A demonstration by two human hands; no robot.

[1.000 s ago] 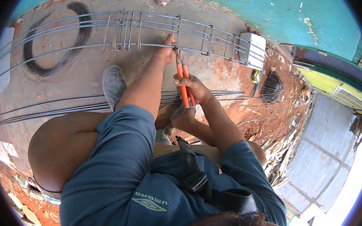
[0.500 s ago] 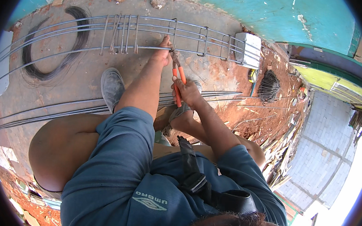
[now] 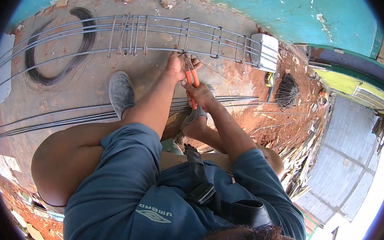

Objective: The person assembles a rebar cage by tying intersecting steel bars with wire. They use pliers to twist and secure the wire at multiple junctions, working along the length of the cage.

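A long cage of steel reinforcing bars (image 3: 161,50) runs across the ground in front of me, with square wire stirrups (image 3: 187,36) around it. My right hand (image 3: 198,95) is wrapped round the orange handles of a pair of pincers (image 3: 190,76). Their jaws meet the near bar at the foot of a stirrup. Beside the jaws is my left hand (image 3: 176,67), one digit up against the bar and other fingers spread behind the pincers' head. A thin wire trails rightward from there. Whether my left fingers touch that wire is hidden.
White blocks support the cage at the right (image 3: 264,52) and left (image 3: 1,68). A coil of dark wire (image 3: 84,47) lies beneath its left part. Loose bars (image 3: 68,123) cross by my feet. A tape measure (image 3: 269,79) and a dark bundle of stirrups (image 3: 287,91) lie rightward.
My left hand has shifted down and its fingers have spread around behind the pincers' jaws. The pincers have turned slightly and stay in my right hand at the same joint.
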